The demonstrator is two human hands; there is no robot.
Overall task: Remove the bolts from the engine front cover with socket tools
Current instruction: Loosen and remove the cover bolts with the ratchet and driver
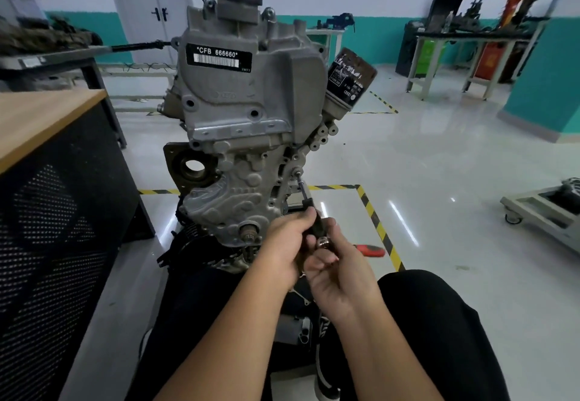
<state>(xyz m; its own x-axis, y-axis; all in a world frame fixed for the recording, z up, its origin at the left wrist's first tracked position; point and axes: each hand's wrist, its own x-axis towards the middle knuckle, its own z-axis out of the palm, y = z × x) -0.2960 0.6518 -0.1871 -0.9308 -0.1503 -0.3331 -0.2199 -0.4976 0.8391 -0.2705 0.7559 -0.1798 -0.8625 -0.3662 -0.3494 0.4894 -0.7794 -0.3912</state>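
Shiny pale floor [423,162] with yellow-and-black tape lines [378,228] and teal walls fill the workshop; the big grey metal engine front cover [251,112] stands upright in the middle, most likely so its bolts face the person; the left hand [284,242] wraps round the thin black socket driver [309,209], whose tip sits on a small bolt [296,172] at about 4 o'clock on the cover, probably to keep it straight; the right hand [337,270] pinches the driver's silver end, likely to turn it; a black label [218,57] reads "*CFB 666660*"; the black oil filter [348,79] at 2 o'clock shows printing too blurred to read.
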